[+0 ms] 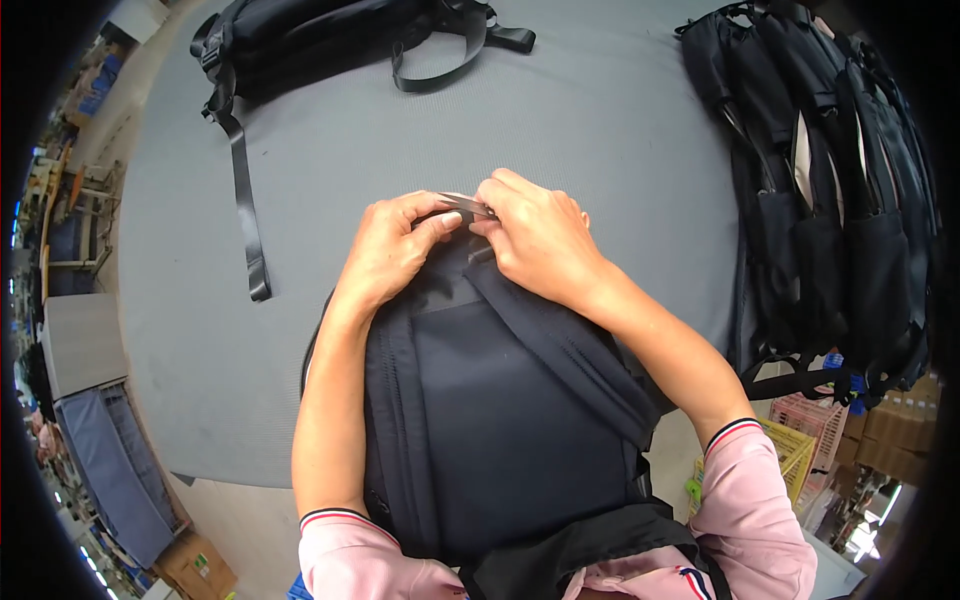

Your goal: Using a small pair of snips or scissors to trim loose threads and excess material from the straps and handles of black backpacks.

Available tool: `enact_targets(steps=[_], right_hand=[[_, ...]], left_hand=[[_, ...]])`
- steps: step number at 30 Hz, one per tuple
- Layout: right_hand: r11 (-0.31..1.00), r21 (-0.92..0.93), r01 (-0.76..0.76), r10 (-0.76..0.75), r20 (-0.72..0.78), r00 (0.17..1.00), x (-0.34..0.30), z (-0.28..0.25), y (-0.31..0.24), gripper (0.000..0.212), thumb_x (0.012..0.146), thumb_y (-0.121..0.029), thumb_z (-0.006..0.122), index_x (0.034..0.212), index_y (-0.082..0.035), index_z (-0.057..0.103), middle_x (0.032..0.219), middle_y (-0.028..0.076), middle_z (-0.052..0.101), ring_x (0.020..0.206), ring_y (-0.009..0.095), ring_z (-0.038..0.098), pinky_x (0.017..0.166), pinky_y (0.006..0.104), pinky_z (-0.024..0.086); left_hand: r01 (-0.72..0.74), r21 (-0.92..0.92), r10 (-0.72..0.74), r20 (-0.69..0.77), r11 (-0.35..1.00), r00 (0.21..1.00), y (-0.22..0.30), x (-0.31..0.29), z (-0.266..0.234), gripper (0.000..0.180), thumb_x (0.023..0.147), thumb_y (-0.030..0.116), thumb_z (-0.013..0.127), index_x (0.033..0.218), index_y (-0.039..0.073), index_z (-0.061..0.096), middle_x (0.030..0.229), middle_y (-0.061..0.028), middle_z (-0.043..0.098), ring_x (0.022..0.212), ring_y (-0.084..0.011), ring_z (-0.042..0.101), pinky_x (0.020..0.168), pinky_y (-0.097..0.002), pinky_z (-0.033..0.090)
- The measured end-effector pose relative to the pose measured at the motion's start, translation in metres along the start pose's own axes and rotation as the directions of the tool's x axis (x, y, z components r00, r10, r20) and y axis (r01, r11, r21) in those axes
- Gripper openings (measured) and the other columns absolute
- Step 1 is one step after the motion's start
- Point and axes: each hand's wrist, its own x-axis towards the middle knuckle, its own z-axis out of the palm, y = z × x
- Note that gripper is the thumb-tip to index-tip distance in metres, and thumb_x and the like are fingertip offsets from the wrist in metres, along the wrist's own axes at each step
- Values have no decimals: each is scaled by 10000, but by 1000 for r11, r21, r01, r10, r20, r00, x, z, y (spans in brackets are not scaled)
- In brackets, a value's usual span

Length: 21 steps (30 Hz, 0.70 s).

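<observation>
A dark navy backpack (500,400) lies in front of me, its shoulder straps facing up and its top end pointing away from me. My left hand (390,248) pinches black material at the backpack's top edge between thumb and forefinger. Close beside it, my right hand (540,235) is closed around small metal snips (466,206), whose blades point left toward my left fingertips. The blades lie over the pinched spot; whether they touch the material I cannot tell. The snips' handles are hidden inside my right hand.
Beneath everything is a grey-covered table (620,150). At its far left lies another black bag (320,45) with a long dangling strap (245,205). Several dark backpacks (800,190) are stacked along the right edge. Yellow and pink crates (800,435) and cardboard boxes (900,420) stand beyond at lower right.
</observation>
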Motion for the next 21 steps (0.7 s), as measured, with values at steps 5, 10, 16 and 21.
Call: enact_targets(steps=[5,10,16,21], right_hand=[[893,411,-182,196,8,981,2,13,27,142,799,-111,629,793,3,543,721,89,550,632,228,576,564,357,441],[525,783,-334,373,142,917,-7,-8,31,173,840,-176,634,852,-43,523,699,-15,493,618,78,454,552,252,389],[987,143,-78,88,-61,994,-19,-14,11,200,860,-178,601,1017,-71,538,868,62,565,731,235,612,654,363,491],[996,69,-47,46,26,999,-17,-23,19,182,836,-149,618,1007,-98,585,905,63,570,742,267,613,633,383,489]], left_hand=[[22,-3,-22,-9,1000,1000,10,4,5,214,889,108,567,1065,39,669,861,-40,657,754,-111,563,720,-251,466],[38,40,-37,-24,998,999,6,2,3,231,898,169,552,1067,69,674,899,-76,683,777,-149,614,752,-283,492],[65,39,-63,-31,997,998,5,2,3,230,904,166,544,1067,66,672,908,-83,687,802,-159,631,762,-293,494],[62,-6,-62,-27,998,998,4,2,4,206,928,106,516,1056,34,659,877,-6,625,812,-78,533,770,-226,441]])
